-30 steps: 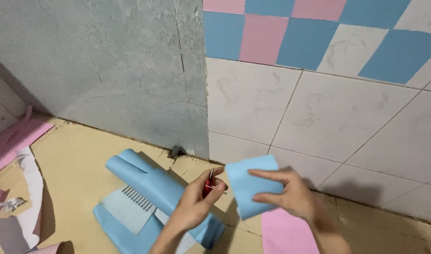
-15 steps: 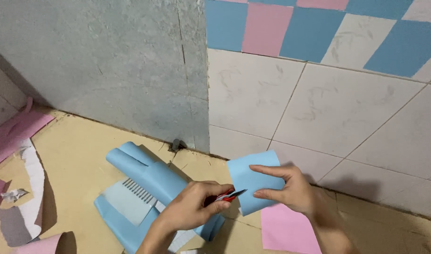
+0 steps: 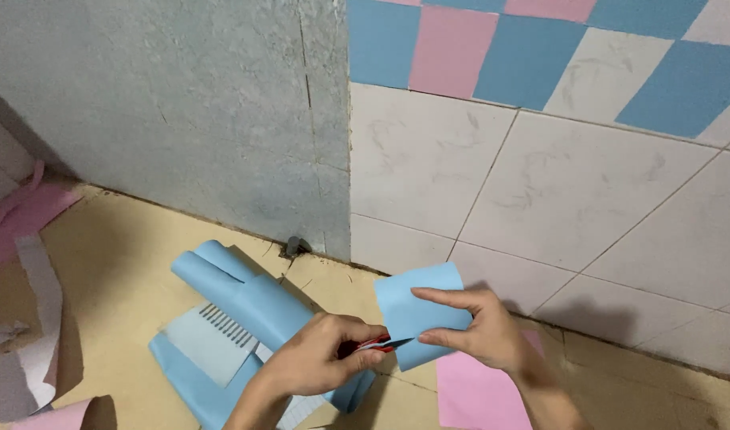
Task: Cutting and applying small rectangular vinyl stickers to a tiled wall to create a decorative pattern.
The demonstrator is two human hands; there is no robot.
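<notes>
My right hand (image 3: 478, 328) pinches a small light-blue paper square (image 3: 419, 310) and holds it up in front of the white wall tiles. My left hand (image 3: 317, 362) is closed around red-handled scissors (image 3: 374, 345). Their blades point right and meet the lower left edge of the blue square. Both hands hover just above the floor, close together. Most of the scissor handles are hidden inside my left fist.
A partly rolled light-blue sheet (image 3: 245, 306) lies on the beige floor under my left hand. A pink sheet (image 3: 476, 394) lies below my right hand. Pink and white paper scraps (image 3: 30, 334) lie at the left. Blue and pink squares (image 3: 452, 48) are stuck on the tiled wall.
My left hand turned the scissors from upright to pointing right and brought the blades to the blue square's lower edge. My right hand kept holding the square, slightly lower.
</notes>
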